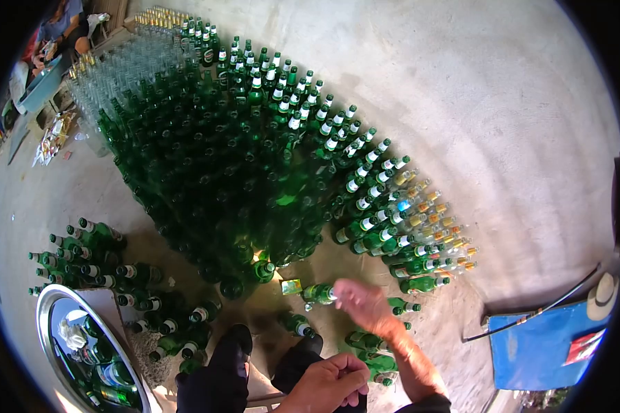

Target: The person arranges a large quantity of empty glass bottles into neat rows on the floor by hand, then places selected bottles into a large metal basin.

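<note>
My right hand (365, 305) is stretched out over the floor and smeared by motion. Its fingertips overlap the neck of a green glass bottle (317, 294) in this view; I cannot tell whether they grip it. Close to my body, above my lap, my left hand (329, 384) has its fingers curled in with the thumb pressed against them. Whatever lies inside those fingers is hidden. Between my feet and the outstretched hand stands another green bottle (297, 324). A small yellow-green packet (291, 286) lies beside the first bottle.
A large block of green bottles (207, 158) fills the floor ahead, with white-labelled ones along its right edge. At lower left, a metal basin (43, 323) holds bottles in water. A blue panel (539, 347) with a dark stick stands right. A person (62, 27) sits far left.
</note>
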